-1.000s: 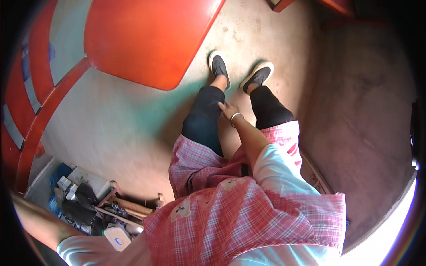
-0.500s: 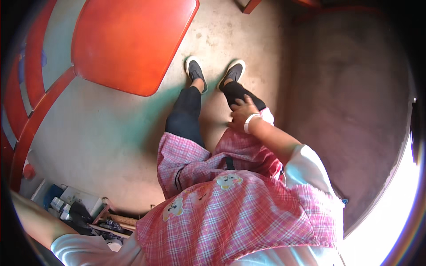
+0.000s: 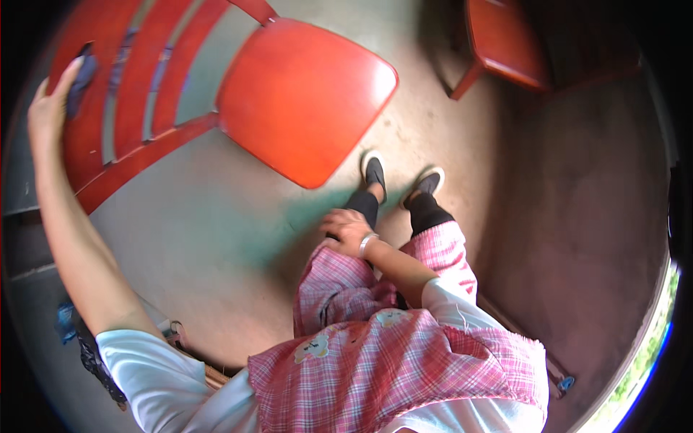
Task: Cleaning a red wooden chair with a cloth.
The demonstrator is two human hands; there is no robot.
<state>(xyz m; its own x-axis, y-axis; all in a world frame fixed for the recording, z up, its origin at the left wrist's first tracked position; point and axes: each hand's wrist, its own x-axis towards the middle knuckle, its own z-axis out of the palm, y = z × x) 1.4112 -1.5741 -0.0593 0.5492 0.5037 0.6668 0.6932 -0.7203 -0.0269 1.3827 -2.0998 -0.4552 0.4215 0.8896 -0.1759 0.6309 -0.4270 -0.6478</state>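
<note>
The pink plaid apron [image 3: 404, 361] is covering the lower centre. At centre, the right hand [image 3: 349, 229] is lying near the left knee; its grip cannot be told. Upper left, the left hand [image 3: 50, 108] is meeting the red slat-back chair [image 3: 307, 101], closure unclear. Apparently, it is steadying the backrest; shifting the chair would be requiring a firm hold.

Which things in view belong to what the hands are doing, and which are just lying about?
With the hands:
- slatted red chair: left hand at its backrest
- black legging: right hand at the left knee

Apparently just about:
- other red chair, upper right
- black plastic bag, lower left
- blue item nearby, kind unclear
</note>
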